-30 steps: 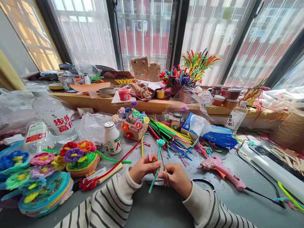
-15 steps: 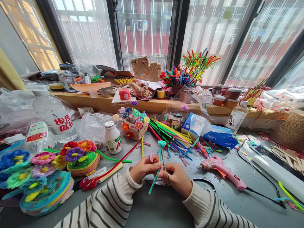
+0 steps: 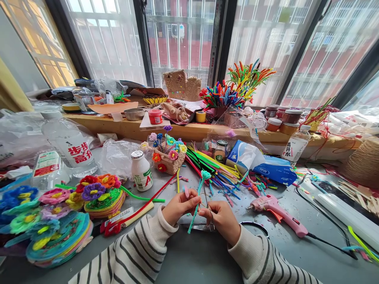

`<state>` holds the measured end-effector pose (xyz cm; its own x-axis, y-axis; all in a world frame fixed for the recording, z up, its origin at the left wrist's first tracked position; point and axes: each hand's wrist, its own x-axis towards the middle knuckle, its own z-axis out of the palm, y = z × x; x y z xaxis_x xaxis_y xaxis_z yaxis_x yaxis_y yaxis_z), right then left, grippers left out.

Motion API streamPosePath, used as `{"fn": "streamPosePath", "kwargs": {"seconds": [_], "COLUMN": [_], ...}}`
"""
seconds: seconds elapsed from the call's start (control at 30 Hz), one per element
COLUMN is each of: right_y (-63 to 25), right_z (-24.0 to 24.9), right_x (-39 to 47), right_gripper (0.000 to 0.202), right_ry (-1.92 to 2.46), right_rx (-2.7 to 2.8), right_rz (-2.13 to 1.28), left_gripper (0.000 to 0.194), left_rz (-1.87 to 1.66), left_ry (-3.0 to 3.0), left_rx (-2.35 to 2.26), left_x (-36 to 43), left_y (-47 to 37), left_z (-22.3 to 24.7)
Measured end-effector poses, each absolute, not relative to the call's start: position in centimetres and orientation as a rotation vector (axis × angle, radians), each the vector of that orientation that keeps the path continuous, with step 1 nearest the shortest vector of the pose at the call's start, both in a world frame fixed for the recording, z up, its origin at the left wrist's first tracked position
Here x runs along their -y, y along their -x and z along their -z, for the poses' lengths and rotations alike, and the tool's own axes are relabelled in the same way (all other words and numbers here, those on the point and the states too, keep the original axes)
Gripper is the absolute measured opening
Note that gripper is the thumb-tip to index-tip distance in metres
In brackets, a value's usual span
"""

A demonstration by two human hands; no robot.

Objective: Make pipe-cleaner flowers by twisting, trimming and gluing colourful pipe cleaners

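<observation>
Near the middle of the table, my left hand [image 3: 182, 205] pinches the stem of a teal pipe-cleaner flower [image 3: 205, 175], whose twisted stem slants down below the fingers. Close beside it, my right hand [image 3: 222, 219] is closed on small scissors [image 3: 205, 194]; their thin blades point up next to the stem. The fingertips of both hands nearly meet. A second metal tool [image 3: 197, 227] lies on the table under the hands, partly hidden by them.
A pink glue gun [image 3: 281, 217] with a cord lies to the right. Loose pipe cleaners [image 3: 211, 163] spread behind the hands, near a flower basket [image 3: 170, 161] and a white bottle [image 3: 141, 171]. Fuzzy flower pieces [image 3: 59, 240] sit at left; a blue tissue pack [image 3: 274, 170] lies at back right.
The teal flower has risen slightly and shifted right, with its stem more upright. The scissor blades now show more clearly beside the stem, and my right hand has shifted slightly.
</observation>
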<state>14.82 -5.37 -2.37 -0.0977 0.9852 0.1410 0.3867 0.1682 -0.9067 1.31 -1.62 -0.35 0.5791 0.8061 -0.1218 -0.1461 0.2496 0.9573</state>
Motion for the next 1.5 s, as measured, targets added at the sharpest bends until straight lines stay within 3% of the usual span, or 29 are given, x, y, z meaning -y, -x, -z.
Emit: {"fn": "streamPosePath", "kwargs": {"seconds": [0.53,1.03,1.27,1.5], "right_y": [-14.6,-14.5,-14.4,-14.7], "right_z": [2.2,1.7,1.9,1.5], "right_x": [5.5,5.8,5.8,5.9], "right_gripper": [0.051,0.035,0.034,0.048], "right_ry": [1.354,1.197,1.351,1.211], "right_rx": [1.639,1.577,1.562,1.702], "right_rz": [-0.974,-1.192,-0.895,-0.935], "left_gripper": [0.024,0.011,0.019,0.022], "left_rz": [-0.805,-0.867,-0.923,-1.005], "left_ry": [-1.026,-0.864,-1.069,-0.902], "left_rx": [-0.738,-0.687,-0.796,-0.827], "left_x": [1.5,1.5,1.5,1.4], "left_y": [-1.2,-1.0,-1.3,-0.9], "left_z": [0.1,0.0,0.4,-0.5]}}
